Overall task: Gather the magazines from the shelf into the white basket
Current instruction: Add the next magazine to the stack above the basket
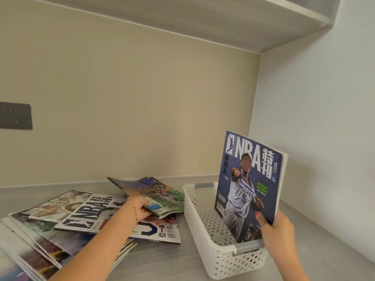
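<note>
Nearest the camera, the right hand (277,230) grips the lower right corner of a blue NBA magazine (250,183), thumb on the cover and fingers behind. The magazine stands upright, long axis nearly vertical and leaning slightly right, cover facing the camera, title at the top. Its bottom edge sits down inside the white basket (205,226), close to the near right end by the grey handle (250,246). The basket's long axis runs from near right to far left; the perforated floor beyond the magazine is bare, leaving open room along its far half.

To the left, the left forearm reaches forward and up from the lower edge, wrist bearing a thin bracelet (133,207). The left hand (140,206) clasps the near edge of a green-and-orange magazine (154,194), lifting it so it tilts, far end raised, long axis pointing away and to the left. Its right corner lies just beside the basket's left rim.

Under and left of that hand, a loose pile of magazines (67,222) lies flat and fanned on the grey shelf (162,260), spreading off the lower left corner. Bare shelf separates pile and basket.

Farther back stands the beige back wall (132,98) with a dark plate (15,115) at left, the pale side wall at right, and an upper shelf (203,19) overhead.
</note>
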